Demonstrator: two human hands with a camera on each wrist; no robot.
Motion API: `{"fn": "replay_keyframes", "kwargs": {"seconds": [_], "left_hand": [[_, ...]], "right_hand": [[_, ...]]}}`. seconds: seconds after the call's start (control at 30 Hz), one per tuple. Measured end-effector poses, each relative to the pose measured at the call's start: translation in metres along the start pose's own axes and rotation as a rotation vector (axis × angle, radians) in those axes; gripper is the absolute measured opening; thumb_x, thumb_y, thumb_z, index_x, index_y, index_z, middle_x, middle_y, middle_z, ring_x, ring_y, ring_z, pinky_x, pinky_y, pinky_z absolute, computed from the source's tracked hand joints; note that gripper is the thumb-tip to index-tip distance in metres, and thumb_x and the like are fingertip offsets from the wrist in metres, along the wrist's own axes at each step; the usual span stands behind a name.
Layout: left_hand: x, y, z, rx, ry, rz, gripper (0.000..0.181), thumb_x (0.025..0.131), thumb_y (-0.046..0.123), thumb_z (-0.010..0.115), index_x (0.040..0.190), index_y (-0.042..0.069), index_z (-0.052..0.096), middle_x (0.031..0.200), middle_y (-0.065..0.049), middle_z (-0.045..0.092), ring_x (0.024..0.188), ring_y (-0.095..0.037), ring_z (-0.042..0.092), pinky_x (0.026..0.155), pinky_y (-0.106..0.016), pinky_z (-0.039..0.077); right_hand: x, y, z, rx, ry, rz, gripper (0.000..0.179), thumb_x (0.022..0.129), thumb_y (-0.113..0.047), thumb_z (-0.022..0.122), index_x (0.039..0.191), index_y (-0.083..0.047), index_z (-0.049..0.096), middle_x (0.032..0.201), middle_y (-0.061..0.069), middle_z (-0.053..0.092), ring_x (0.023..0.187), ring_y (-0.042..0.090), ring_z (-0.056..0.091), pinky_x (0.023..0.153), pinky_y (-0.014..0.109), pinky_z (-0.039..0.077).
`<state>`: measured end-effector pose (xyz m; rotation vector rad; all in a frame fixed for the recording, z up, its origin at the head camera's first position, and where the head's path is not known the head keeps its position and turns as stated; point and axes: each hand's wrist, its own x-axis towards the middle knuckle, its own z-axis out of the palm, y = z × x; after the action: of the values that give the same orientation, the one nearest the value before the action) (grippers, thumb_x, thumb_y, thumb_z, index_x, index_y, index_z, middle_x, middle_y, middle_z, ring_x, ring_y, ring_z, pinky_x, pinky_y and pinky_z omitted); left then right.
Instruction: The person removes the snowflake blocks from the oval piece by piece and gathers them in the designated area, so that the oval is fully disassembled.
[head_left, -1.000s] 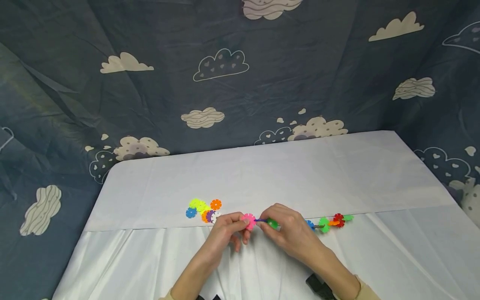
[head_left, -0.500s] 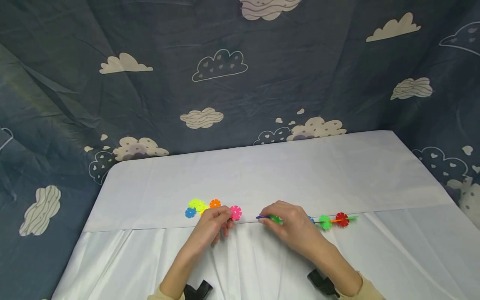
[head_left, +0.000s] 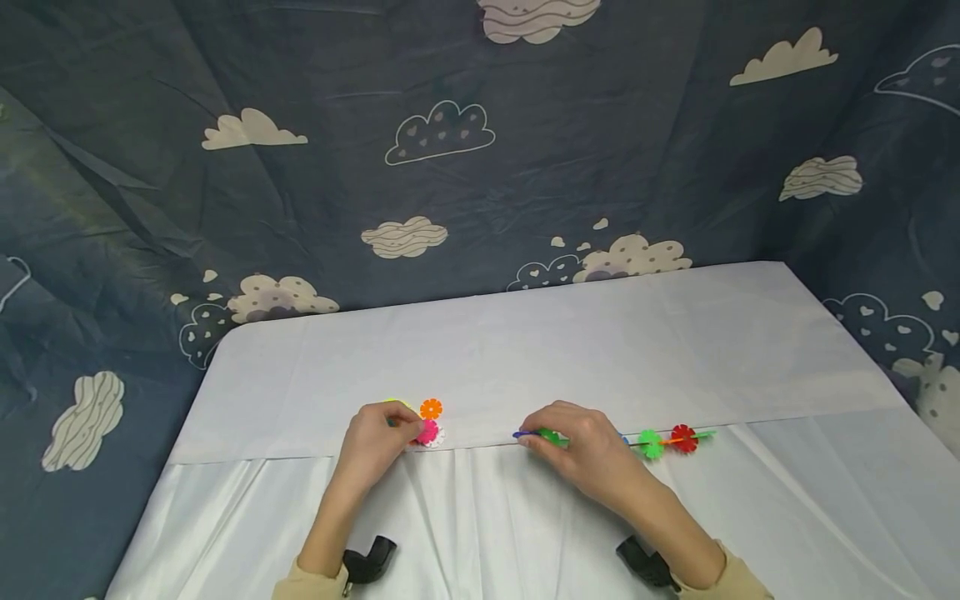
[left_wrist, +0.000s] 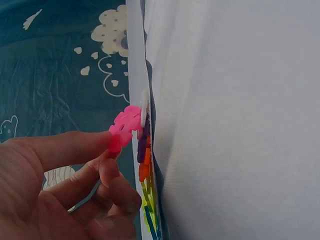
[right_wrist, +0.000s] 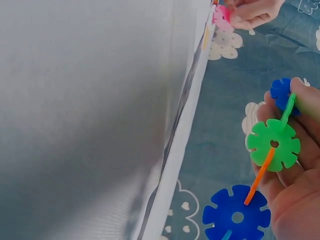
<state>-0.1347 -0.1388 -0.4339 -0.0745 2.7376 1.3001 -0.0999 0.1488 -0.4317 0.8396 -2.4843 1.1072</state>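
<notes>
My left hand [head_left: 375, 442] pinches a pink snowflake disc [left_wrist: 125, 125] by its edge, between thumb and index finger. In the head view that disc overlaps a white disc [head_left: 438, 437] at the right end of a small pile. To the right, my right hand [head_left: 585, 446] grips the near end of a chain of interlocked snowflake discs. A dark blue disc [right_wrist: 281, 92] is at its fingertips, joined through a green disc [right_wrist: 287, 145] and an orange one [right_wrist: 262, 175] to a larger-looking blue disc [right_wrist: 220, 215]. The chain runs right to a red disc [head_left: 684, 439]; its middle is hidden behind the hand.
Loose discs lie on the white-covered table [head_left: 562, 350]: an orange one [head_left: 431, 409] behind the left fingers, plus purple [left_wrist: 142, 145], yellow [left_wrist: 150, 210] and others, partly hidden by that hand. A dark cloud-print cloth [head_left: 450, 192] hangs behind the table.
My left hand has drawn the pink disc away from the chain's blue end and carried it left to the pile. The right hand stays nearly in place with the chain.
</notes>
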Motion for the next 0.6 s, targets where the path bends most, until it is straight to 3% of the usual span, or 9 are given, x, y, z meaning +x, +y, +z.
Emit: {"fn": "replay_keyframes", "kwargs": {"seconds": [0.13,0.23,0.43,0.6], "left_hand": [[0.002,-0.001,0.001,0.013,0.044,0.026,0.002,0.084,0.011,0.071,0.085,0.010,0.073,0.069,0.000,0.056,0.055,-0.016,0.045,0.051,-0.027,0.033],[0.000,0.001,0.004,-0.016,0.049,0.079,0.005,0.086,0.008,0.070,0.087,0.011,0.073,0.072,0.000,0.059,0.055,-0.016,0.046,0.051,-0.026,0.035],[-0.013,0.017,0.019,-0.136,-0.026,0.240,0.007,0.086,0.008,0.074,0.090,0.014,0.074,0.076,0.004,0.062,0.062,-0.014,0.054,0.054,-0.024,0.043],[-0.026,0.032,0.035,-0.100,-0.067,0.411,0.008,0.087,0.011,0.075,0.093,0.017,0.074,0.079,0.014,0.059,0.070,-0.010,0.055,0.059,-0.025,0.047]], "right_hand": [[0.000,0.000,-0.001,-0.008,-0.015,0.024,0.019,0.080,-0.010,0.082,0.095,-0.019,0.074,0.091,-0.017,0.068,0.087,0.002,0.062,0.074,0.025,0.053],[0.000,-0.001,-0.002,-0.009,-0.028,0.041,0.018,0.081,-0.011,0.081,0.096,-0.019,0.074,0.093,-0.016,0.068,0.088,0.002,0.062,0.075,0.026,0.053],[-0.001,-0.005,-0.004,-0.003,-0.083,0.105,0.015,0.088,-0.014,0.076,0.100,-0.021,0.073,0.097,-0.016,0.067,0.093,0.002,0.062,0.080,0.029,0.053],[-0.001,-0.006,-0.004,0.023,-0.095,0.072,0.014,0.089,-0.013,0.074,0.100,-0.021,0.072,0.097,-0.016,0.067,0.092,0.002,0.062,0.078,0.029,0.053]]}}
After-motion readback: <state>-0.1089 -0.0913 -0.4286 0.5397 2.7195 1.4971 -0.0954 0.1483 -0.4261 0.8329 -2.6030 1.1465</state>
